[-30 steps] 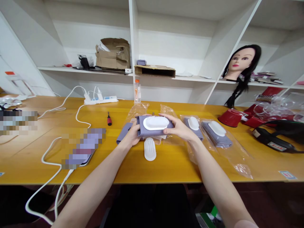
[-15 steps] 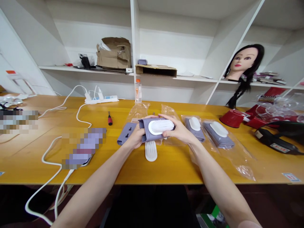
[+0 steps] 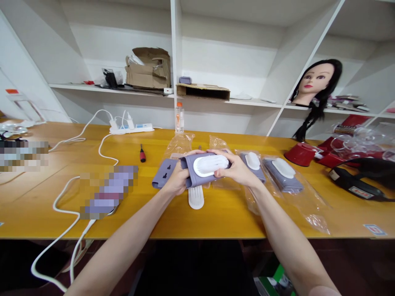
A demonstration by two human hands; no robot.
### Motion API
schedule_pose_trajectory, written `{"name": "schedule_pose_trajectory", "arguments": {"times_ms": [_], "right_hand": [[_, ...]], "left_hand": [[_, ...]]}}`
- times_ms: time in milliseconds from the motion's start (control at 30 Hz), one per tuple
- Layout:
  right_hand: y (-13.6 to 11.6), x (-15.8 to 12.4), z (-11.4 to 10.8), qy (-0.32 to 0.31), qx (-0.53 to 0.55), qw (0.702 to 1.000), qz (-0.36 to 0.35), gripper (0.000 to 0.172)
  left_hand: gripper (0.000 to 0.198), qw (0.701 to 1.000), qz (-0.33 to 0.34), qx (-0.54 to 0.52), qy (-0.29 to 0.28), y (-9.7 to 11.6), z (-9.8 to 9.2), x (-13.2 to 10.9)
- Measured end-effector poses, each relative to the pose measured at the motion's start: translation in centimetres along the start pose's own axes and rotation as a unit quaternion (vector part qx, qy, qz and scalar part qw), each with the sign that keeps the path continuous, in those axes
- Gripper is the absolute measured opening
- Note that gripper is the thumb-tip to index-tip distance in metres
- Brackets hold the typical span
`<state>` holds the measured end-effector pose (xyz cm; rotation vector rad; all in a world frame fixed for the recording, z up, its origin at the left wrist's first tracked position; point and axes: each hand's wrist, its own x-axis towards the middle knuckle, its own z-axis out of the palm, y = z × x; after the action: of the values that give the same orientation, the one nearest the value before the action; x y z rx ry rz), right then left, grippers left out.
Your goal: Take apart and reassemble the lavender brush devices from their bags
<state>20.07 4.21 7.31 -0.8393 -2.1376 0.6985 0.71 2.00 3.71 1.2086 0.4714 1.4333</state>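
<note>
Above the table's middle I hold a grey-purple rolled sleeve (image 3: 200, 181) with a white ribbed oval plate (image 3: 211, 165) on its front. My left hand (image 3: 178, 179) grips its open left end, some fingers hidden inside or behind it. My right hand (image 3: 239, 168) wraps round the right end, its thumb pressing the plate's lower edge. Just below lies a loose white slotted oval piece (image 3: 196, 198), its top covered by the sleeve. To the left is a flat grey-purple piece (image 3: 162, 172) with dark keyhole-shaped slots.
Two similar sleeves with white ovals, a nearer one (image 3: 285, 174) and a smaller-looking one (image 3: 253, 164), lie on clear plastic bags at right. A red screwdriver (image 3: 142, 154), a bottle (image 3: 179, 118), a power strip (image 3: 132, 129) and a blurred-out device with cables (image 3: 112, 191) are also there.
The held sleeve has shifted slightly to the right and tilted a little, with my right hand moving along. Both hands keep their hold.
</note>
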Motion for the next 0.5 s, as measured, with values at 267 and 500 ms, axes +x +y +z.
{"name": "schedule_pose_trajectory", "arguments": {"times_ms": [267, 500], "right_hand": [[0.33, 0.09, 0.07, -0.004, 0.008, 1.0, 0.005, 0.065], [0.86, 0.13, -0.48, -0.065, -0.008, 0.998, 0.017, 0.086]], "left_hand": [[0.041, 1.0, -0.01, -0.001, 0.017, -0.1, 0.26, -0.11], [0.045, 0.998, -0.035, -0.04, 0.035, -0.52, 0.1, 0.17]]}}
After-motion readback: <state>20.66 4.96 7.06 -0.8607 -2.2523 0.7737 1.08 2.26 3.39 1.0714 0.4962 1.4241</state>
